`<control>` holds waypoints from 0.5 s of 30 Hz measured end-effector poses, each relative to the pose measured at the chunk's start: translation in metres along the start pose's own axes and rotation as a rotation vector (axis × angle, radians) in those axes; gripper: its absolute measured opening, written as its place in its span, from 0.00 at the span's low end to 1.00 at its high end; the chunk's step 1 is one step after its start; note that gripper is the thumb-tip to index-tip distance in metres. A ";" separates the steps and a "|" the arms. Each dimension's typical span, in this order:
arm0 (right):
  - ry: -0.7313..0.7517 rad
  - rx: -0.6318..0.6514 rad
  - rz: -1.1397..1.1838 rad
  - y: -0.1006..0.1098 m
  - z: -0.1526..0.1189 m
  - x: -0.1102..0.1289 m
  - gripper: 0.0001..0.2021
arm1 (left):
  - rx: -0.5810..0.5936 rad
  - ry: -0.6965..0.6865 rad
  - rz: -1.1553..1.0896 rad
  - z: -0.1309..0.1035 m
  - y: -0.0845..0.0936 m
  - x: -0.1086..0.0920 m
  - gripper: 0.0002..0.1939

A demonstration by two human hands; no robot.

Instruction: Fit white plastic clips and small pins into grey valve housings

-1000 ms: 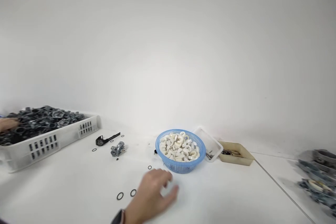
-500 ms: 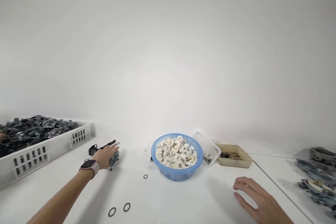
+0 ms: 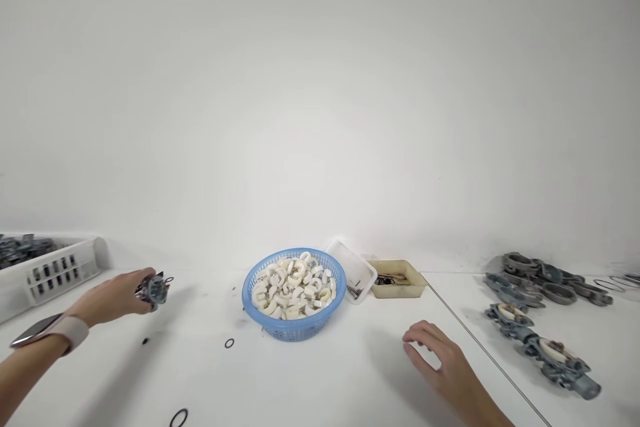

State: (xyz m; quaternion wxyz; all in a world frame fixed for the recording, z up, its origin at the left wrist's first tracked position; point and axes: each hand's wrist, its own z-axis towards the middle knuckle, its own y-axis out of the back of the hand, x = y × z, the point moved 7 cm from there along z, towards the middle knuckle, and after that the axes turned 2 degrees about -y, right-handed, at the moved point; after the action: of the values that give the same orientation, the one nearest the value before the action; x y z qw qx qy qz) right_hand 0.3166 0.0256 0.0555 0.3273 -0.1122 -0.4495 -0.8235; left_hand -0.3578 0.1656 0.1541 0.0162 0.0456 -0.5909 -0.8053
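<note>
My left hand (image 3: 117, 295), with a watch on the wrist, is closed around a grey metal carburetor body (image 3: 154, 289) above the left side of the white table. Only the part's right end sticks out beyond my fingers. My right hand (image 3: 437, 359) hovers over the table at the right, holding nothing, its fingers curved and apart from the thumb. Between the hands stands a blue basket (image 3: 295, 327) heaped with white, C-shaped plastic floats (image 3: 295, 283). A black O-ring (image 3: 229, 343) lies in front of the basket, and another O-ring (image 3: 179, 417) is nearer me.
At the far left is a white crate (image 3: 63, 273) of grey metal parts. A tilted clear tray (image 3: 353, 270) with small pins and a yellowish tray (image 3: 400, 290) stand right of the basket. Several carburetor bodies (image 3: 543, 347) lie at the right, beyond a table seam (image 3: 480, 340).
My left hand has closed on the carburetor body and lifted it. The view has turned right, showing more of the parts there. My right hand keeps its curved, empty pose.
</note>
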 end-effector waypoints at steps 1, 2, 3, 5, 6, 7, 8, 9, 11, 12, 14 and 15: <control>0.000 0.004 0.012 0.001 0.000 0.004 0.10 | -0.012 -0.010 0.002 0.000 0.010 -0.005 0.30; 0.004 0.013 0.023 0.001 0.000 0.008 0.10 | -0.020 -0.026 0.007 -0.002 0.021 -0.014 0.31; 0.004 0.026 0.034 0.000 0.000 0.011 0.10 | -0.030 -0.041 0.011 -0.005 0.032 -0.025 0.33; 0.001 0.056 0.052 -0.002 0.000 0.016 0.10 | -0.107 -0.120 -0.019 -0.022 0.057 -0.062 0.37; 0.007 0.065 0.060 -0.003 0.000 0.018 0.10 | -0.144 -0.183 -0.060 -0.035 0.068 -0.088 0.38; 0.017 0.068 0.067 -0.003 -0.001 0.020 0.10 | -0.168 -0.264 -0.119 -0.051 0.075 -0.117 0.38; 0.023 0.066 0.077 -0.003 -0.001 0.020 0.10 | -0.151 -0.356 -0.186 -0.070 0.077 -0.149 0.38; 0.021 0.064 0.091 -0.003 -0.001 0.020 0.10 | -0.124 -0.434 -0.263 -0.090 0.076 -0.182 0.38; -0.013 0.077 0.127 -0.004 -0.001 0.016 0.11 | -0.066 -0.523 -0.450 -0.129 0.064 -0.244 0.40; -0.034 0.086 0.140 -0.004 -0.001 0.013 0.12 | 0.016 -0.576 -0.539 -0.149 0.051 -0.275 0.40; -0.053 0.096 0.143 -0.004 -0.001 0.009 0.13 | 0.190 -0.649 -0.679 -0.183 0.020 -0.331 0.42; -0.053 0.097 0.134 -0.003 -0.001 0.007 0.13 | 0.262 -0.640 -0.735 -0.195 0.003 -0.352 0.43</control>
State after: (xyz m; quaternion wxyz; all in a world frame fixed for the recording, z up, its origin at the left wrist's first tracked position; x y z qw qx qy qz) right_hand 0.3089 0.0229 0.0561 0.3747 -0.1477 -0.4890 -0.7737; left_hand 0.0104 0.0073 0.1181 -0.4564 0.0032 -0.6074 -0.6502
